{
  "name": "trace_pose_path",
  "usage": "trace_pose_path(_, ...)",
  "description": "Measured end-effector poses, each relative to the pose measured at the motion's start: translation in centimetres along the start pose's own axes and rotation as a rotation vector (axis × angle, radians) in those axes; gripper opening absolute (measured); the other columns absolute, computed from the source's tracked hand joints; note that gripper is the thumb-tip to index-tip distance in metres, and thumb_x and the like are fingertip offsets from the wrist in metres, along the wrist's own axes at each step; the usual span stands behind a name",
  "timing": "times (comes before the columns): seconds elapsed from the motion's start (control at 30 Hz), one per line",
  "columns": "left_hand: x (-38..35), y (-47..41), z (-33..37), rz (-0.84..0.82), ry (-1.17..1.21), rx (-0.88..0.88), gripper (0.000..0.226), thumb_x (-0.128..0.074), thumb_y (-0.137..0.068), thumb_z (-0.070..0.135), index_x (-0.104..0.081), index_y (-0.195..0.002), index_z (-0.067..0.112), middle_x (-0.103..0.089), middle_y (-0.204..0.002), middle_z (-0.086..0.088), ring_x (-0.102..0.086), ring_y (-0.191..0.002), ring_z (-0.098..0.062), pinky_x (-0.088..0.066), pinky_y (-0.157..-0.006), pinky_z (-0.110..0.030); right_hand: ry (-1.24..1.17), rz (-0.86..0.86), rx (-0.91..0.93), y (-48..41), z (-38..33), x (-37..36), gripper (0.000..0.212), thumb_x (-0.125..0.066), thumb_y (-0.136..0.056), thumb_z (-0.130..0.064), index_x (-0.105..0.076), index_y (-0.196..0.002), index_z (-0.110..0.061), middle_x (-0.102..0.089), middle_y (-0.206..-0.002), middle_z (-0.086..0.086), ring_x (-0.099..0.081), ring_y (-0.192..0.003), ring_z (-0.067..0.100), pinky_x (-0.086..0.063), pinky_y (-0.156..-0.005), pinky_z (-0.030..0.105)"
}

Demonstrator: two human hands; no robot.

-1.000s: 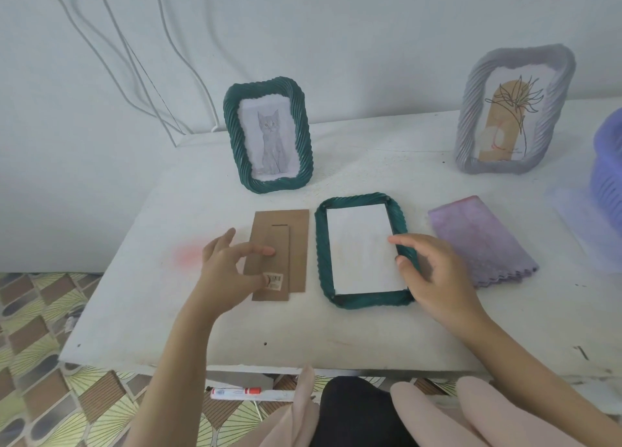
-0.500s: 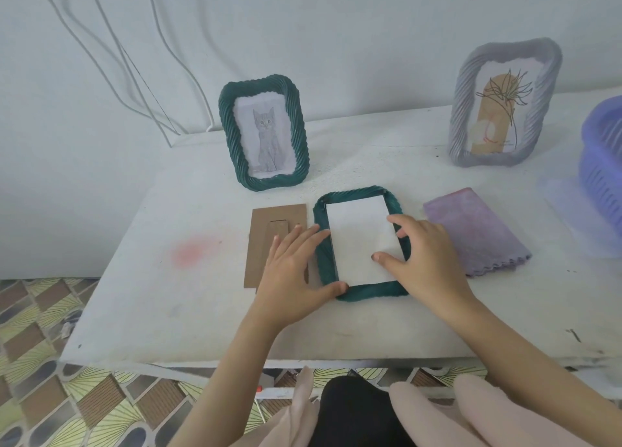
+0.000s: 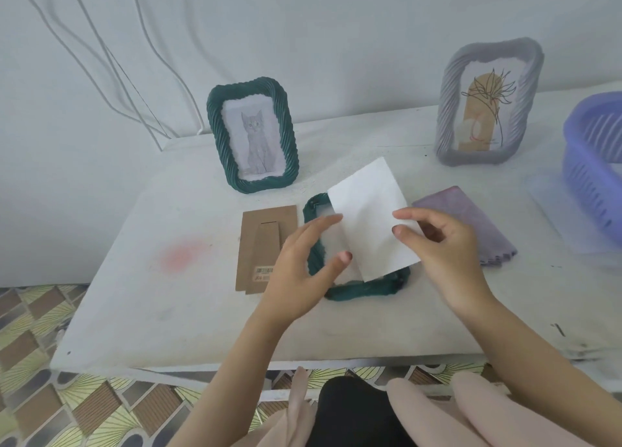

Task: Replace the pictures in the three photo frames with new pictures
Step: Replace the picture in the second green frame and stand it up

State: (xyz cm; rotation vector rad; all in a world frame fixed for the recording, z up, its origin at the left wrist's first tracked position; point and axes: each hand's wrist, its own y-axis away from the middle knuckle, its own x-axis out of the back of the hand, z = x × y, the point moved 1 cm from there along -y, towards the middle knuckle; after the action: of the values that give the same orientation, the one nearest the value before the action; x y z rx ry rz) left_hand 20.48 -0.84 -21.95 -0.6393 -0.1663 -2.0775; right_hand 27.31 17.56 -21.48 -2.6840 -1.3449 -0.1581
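Note:
A dark green frame (image 3: 363, 291) lies face down in the middle of the white table (image 3: 202, 312). My right hand (image 3: 441, 248) pinches a white picture sheet (image 3: 370, 217) by its right edge and holds it tilted above that frame. My left hand (image 3: 303, 265) rests open on the frame's left side, fingers spread, thumb near the sheet's lower left edge. The brown cardboard backing (image 3: 262, 241) lies flat just left of the frame. A second green frame (image 3: 252, 140) with a cat drawing stands behind. A grey frame (image 3: 488, 100) with a plant drawing stands at the back right.
A folded purple cloth (image 3: 471, 217) lies right of the flat frame, partly behind my right hand. A purple plastic basket (image 3: 595, 157) sits at the right edge. White cables (image 3: 111, 59) hang on the wall behind. A pink stain (image 3: 181, 254) marks the table's left part.
My right hand has lifted the white sheet out of the flat green frame and tilted it up. My left hand moved from the cardboard backing onto the frame's left side.

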Motion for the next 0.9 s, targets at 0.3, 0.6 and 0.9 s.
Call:
trace_pose_path(0.3, -4.0, -3.6, 4.9, 0.037, 0.497, 0.206, 0.028, -0.060, -0.084, -0.004, -0.066, -0.104, 0.016, -0.071, -0.083, 0.007, -0.065, -0.068, -0.010, -0.054, -0.067, -0.024, -0.151, 0.048, -0.031, 0.5, -1.1, 5.2, 0.021, -0.070, -0.078, -0.006, -0.072, -0.083, -0.027, -0.059, -0.081, 0.003, -0.051, -0.077, 0.016, -0.043, -0.071, 0.031)
trace_pose_path(0.6, -9.4, -6.8, 8.6, -0.081, 0.499, 0.171, 0.037, -0.051, -0.086, -0.008, -0.066, -0.105, 0.020, -0.064, -0.070, -0.007, -0.058, -0.057, -0.014, -0.051, -0.064, -0.021, 1.112, 0.394, 0.400, -0.7, -1.6, 16.6, 0.026, -0.056, -0.079, -0.026, -0.070, -0.100, -0.021, -0.063, -0.112, 0.012, -0.055, -0.100, 0.037, -0.035, -0.085, 0.042)
trace_pose_path(0.9, -15.5, -9.0, 9.6, -0.034, 0.488, 0.318, 0.031, -0.058, -0.083, -0.003, -0.066, -0.105, 0.018, -0.068, -0.076, 0.000, -0.065, -0.057, -0.012, -0.056, -0.072, -0.023, 0.857, 0.135, 0.121, -1.5, -2.4, 23.1, 0.029, -0.056, -0.085, -0.007, -0.072, -0.099, -0.028, -0.073, -0.091, 0.000, -0.063, -0.077, 0.023, -0.051, -0.072, 0.035)
